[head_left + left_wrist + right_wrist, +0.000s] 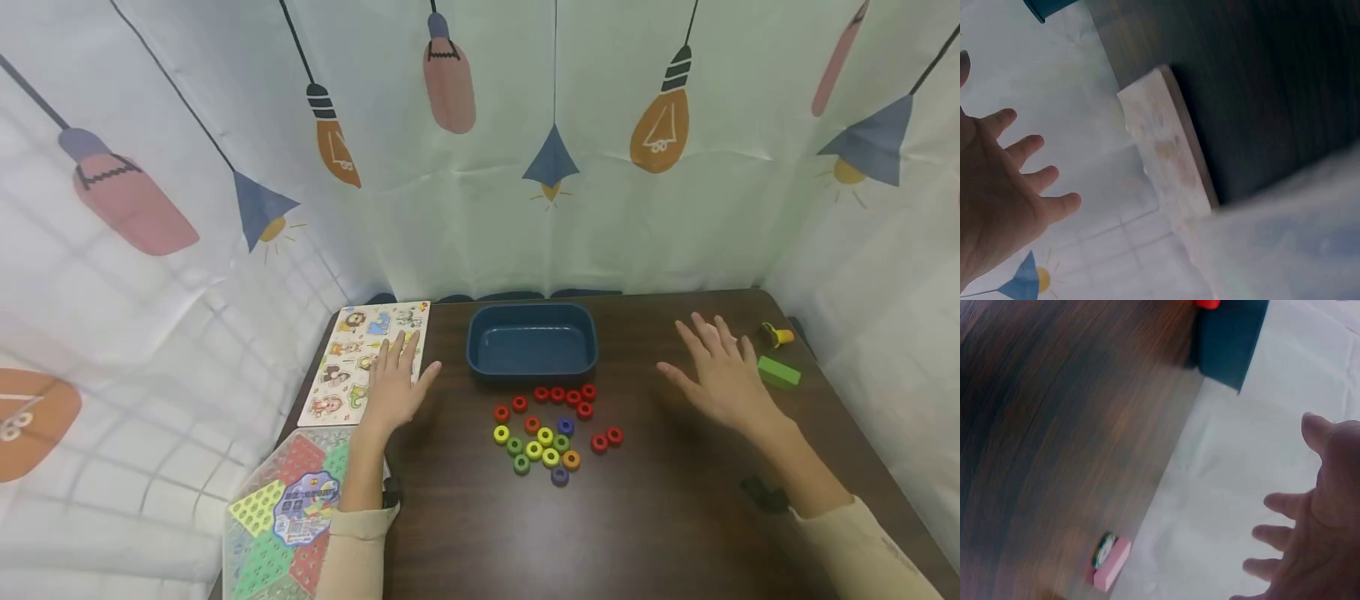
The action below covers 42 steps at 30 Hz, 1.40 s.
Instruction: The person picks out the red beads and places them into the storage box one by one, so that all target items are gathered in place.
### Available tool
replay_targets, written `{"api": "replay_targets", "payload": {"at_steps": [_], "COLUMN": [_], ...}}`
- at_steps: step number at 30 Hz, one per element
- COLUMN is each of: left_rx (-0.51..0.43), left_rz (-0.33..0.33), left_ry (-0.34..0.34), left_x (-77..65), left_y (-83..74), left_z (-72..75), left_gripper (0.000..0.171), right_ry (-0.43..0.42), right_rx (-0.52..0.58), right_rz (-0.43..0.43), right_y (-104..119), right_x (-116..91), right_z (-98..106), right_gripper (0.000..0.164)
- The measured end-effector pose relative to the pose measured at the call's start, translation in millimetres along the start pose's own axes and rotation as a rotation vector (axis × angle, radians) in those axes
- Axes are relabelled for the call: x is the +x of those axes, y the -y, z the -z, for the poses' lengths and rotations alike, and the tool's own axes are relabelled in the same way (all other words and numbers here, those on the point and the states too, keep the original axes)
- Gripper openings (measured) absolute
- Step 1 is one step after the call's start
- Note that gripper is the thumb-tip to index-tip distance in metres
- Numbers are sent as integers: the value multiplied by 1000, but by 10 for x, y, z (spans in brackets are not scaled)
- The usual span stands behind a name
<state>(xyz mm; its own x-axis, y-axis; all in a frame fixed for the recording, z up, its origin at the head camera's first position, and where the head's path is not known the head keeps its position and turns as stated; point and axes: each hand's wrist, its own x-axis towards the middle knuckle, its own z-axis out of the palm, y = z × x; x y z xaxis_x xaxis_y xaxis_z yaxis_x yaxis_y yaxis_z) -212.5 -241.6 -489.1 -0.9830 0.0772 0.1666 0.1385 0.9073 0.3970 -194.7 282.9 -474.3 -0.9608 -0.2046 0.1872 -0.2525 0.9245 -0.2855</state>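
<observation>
My left hand (392, 385) is held with fingers spread over the right part of a puzzle board (330, 367) printed with animals, and holds nothing. On the right, my right hand (723, 379) hovers over the dark table with its fingers apart, also holding nothing. Between the hands lie several small rings (533, 424) in red, yellow, green, orange, blue and purple. Behind them stands a dark blue rectangular tray (532, 375) with nothing visible inside. In the wrist views, the left palm (997, 194) and right palm (1329, 531) show, both away from any object.
A green block (778, 372) and a small yellow-and-black item (777, 335) lie near the table's right edge. At the front left is a hexagonal board (262, 562) with coloured triangles and a label. A patterned white curtain (487, 225) hangs behind the table.
</observation>
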Motion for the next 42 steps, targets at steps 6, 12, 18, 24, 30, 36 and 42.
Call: {"api": "replay_targets", "payload": {"at_steps": [6,12,18,24,30,36,42], "left_rx": [-146,-350,-636,-913,-1196,-1325,-1411], "left_rz": [3,60,163,284,406,468,485], "left_ry": [-40,-77,-190,-227,-235,-263,-246], "left_x": [35,77,111,203,301,315,279], "left_y": [-193,-392,-534,-637,-661,-675,-743], "left_z": [-188,-350,-462,-558,-625,-649,-493], "left_gripper": [74,73,63,52,47,55,58], "right_ry": [-11,23,173,213,279,346,375], "right_rx": [52,170,256,362,503,657,730], "right_rz": [61,89,87,82,18,-93,-137], "right_y": [114,318,581,721,680,612,598], "right_x": [-58,-145,-266,-320,-308,-276,-263], "right_z": [25,-36,-263,-422,-626,-770,-807], "right_gripper": [92,89,80,68,61,51,48]}}
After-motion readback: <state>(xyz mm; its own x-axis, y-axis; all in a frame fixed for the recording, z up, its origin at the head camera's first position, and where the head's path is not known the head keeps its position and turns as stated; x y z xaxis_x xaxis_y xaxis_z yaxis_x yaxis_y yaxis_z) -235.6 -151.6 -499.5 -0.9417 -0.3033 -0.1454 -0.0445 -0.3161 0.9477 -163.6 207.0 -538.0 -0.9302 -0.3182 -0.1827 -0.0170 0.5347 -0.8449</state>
